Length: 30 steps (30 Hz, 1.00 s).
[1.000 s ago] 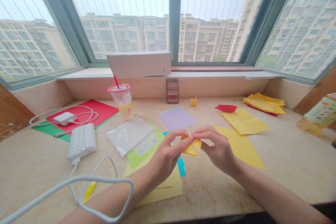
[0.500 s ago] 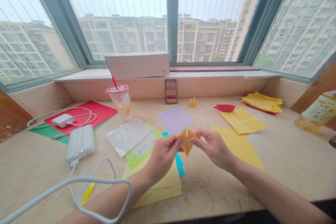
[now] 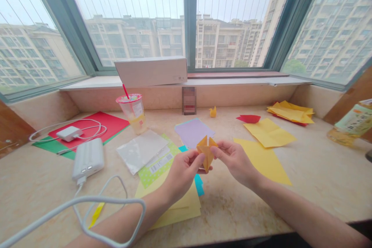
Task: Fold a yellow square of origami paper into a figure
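Between my two hands is a small folded piece of orange-yellow origami paper [image 3: 207,153], pointed at the bottom with two peaks at the top. My left hand [image 3: 187,166] pinches its left side, thumb in front and fingers behind. Thumb and fingers of my right hand [image 3: 232,157] grip its right edge. Below and around my hands lie a lilac paper stack [image 3: 193,131], blue paper [image 3: 199,185] and pale yellow sheets [image 3: 174,211]. A finished-looking small yellow origami figure [image 3: 213,112] stands farther back.
Yellow sheets [image 3: 264,161], a red folded paper [image 3: 248,119] and a paper pile [image 3: 293,112] lie right, near a bottle [image 3: 351,122]. To the left are a drink cup [image 3: 132,114], a power bank [image 3: 88,159], a charger [image 3: 69,133] and a looping white cable [image 3: 110,200].
The top flaps of the folded paper now rise into taller peaks. My right thumb has moved inward onto its front, and my left fingers reach farther beneath it.
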{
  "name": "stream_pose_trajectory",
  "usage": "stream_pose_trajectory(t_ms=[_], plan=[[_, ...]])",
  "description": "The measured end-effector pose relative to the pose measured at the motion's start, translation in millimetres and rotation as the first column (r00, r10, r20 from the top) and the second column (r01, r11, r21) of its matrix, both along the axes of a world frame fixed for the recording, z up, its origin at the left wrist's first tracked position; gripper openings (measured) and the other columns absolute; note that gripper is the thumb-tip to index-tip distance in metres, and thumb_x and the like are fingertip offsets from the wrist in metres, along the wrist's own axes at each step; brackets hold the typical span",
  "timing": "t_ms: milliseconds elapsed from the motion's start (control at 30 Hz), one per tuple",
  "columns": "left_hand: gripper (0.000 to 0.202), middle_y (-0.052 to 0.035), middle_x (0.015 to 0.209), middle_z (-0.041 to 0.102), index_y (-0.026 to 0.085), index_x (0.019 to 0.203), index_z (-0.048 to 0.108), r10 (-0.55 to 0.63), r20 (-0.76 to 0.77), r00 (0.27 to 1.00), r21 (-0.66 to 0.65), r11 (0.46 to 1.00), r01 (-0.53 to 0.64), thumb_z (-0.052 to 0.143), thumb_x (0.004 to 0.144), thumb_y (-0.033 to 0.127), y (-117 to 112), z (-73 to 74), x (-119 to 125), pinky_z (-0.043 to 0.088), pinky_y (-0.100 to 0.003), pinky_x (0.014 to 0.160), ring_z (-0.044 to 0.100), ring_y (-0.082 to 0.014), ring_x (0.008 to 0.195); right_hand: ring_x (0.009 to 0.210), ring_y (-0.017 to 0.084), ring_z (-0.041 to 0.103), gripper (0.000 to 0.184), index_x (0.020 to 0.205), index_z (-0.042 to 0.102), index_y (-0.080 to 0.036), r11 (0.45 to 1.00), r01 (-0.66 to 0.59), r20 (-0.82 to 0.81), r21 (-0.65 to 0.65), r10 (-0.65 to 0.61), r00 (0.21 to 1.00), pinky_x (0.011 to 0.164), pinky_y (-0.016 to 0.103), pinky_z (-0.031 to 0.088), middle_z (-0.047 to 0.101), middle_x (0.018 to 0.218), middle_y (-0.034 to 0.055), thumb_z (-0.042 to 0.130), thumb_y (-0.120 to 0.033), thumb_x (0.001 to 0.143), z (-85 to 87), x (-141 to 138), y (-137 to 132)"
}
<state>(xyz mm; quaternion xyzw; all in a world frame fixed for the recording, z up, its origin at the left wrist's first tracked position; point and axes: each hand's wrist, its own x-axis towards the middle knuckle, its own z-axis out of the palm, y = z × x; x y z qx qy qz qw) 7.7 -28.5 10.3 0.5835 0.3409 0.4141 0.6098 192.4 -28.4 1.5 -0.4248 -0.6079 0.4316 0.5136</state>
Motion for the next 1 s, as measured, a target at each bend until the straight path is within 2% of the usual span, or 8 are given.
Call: stream_pose_trajectory(t_ms=[100,233,333,500,633,800,933,1000], plan=[[0.035,-0.0068,0.079,0.073,0.01,0.09,0.071,0.035,-0.024,0.999,0.032,0.999,-0.034,0.066,0.088,0.045,0.8,-0.2,-0.3,0.059,-0.03,0.067,0.074,-0.021,0.071,0.08,0.019,0.067,0.029,0.091,0.071,-0.019,1.0,-0.02,-0.006,0.007,0.02,1.0,0.077,0.032,0.052,0.074,0.086,0.0037,0.065,-0.047,0.089,0.0,-0.4,-2.2],[0.034,-0.0055,0.071,0.071,0.01,0.085,0.071,0.036,-0.043,0.998,0.08,0.996,-0.032,0.065,0.089,0.044,0.5,0.9,0.0,0.057,-0.027,0.063,0.072,-0.0189,0.065,0.072,0.017,0.063,0.031,0.08,0.068,-0.018,0.999,0.035,0.055,0.005,-0.035,0.998,0.07,0.03,0.051,0.07,0.075,0.0023,0.065,-0.047,0.089,-0.9,1.8,-3.0],[0.035,-0.0074,0.078,0.073,0.01,0.09,0.071,0.018,-0.028,0.999,0.053,0.998,-0.017,0.064,0.09,0.044,-0.4,2.0,1.0,0.058,-0.028,0.064,0.073,-0.0191,0.066,0.07,0.016,0.062,0.03,0.08,0.067,-0.017,0.999,0.029,0.029,-0.03,-0.028,0.999,0.068,0.029,0.051,0.069,0.074,0.0018,0.067,-0.046,0.088,-0.9,1.4,-1.7],[0.043,-0.0125,0.1,0.073,0.011,0.103,0.07,-0.071,0.006,0.997,-0.02,0.997,0.071,0.061,0.09,0.052,-2.0,0.8,2.6,0.06,-0.031,0.068,0.075,-0.0205,0.072,0.07,0.016,0.064,0.03,0.084,0.071,-0.017,0.997,-0.033,-0.079,-0.072,0.027,0.997,0.069,0.029,0.052,0.071,0.075,0.0018,0.068,-0.047,0.086,2.5,-2.8,-1.9],[0.045,-0.0109,0.089,0.073,0.011,0.096,0.071,-0.053,-0.043,0.998,-0.047,0.998,0.051,0.063,0.087,0.055,-3.1,-3.5,3.0,0.061,-0.032,0.065,0.074,-0.0214,0.069,0.075,0.017,0.066,0.029,0.081,0.072,-0.018,0.995,-0.067,-0.1,-0.067,0.061,0.993,0.075,0.031,0.052,0.073,0.079,0.0024,0.071,-0.047,0.084,3.6,-1.9,-3.6],[0.043,-0.0079,0.078,0.072,0.012,0.085,0.069,-0.028,-0.088,0.996,0.056,0.998,0.033,0.06,0.089,0.054,-1.4,-8.9,2.5,0.06,-0.031,0.061,0.073,-0.0204,0.064,0.074,0.017,0.065,0.028,0.074,0.07,-0.019,0.998,-0.042,-0.055,-0.046,0.039,0.998,0.074,0.031,0.05,0.073,0.075,0.0014,0.072,-0.045,0.083,2.8,1.0,-2.3],[0.042,-0.0038,0.066,0.068,0.015,0.08,0.066,0.052,-0.198,0.979,0.182,0.983,-0.015,0.052,0.094,0.051,4.0,-13.3,0.7,0.053,-0.026,0.054,0.067,-0.016,0.054,0.091,0.02,0.068,0.028,0.094,0.074,-0.02,0.993,-0.107,-0.039,-0.04,0.105,0.994,0.087,0.035,0.05,0.076,0.091,0.0046,0.065,-0.047,0.089,3.9,0.8,0.6],[0.04,-0.0005,0.058,0.063,0.016,0.08,0.064,0.098,-0.262,0.96,0.299,0.954,-0.016,0.046,0.098,0.047,7.5,-13.6,-2.1,0.049,-0.024,0.054,0.063,-0.0138,0.051,0.095,0.021,0.067,0.031,0.106,0.072,-0.021,0.997,-0.079,-0.001,-0.017,0.079,0.997,0.091,0.037,0.05,0.075,0.1,0.0062,0.064,-0.047,0.09,3.1,1.5,1.8]])
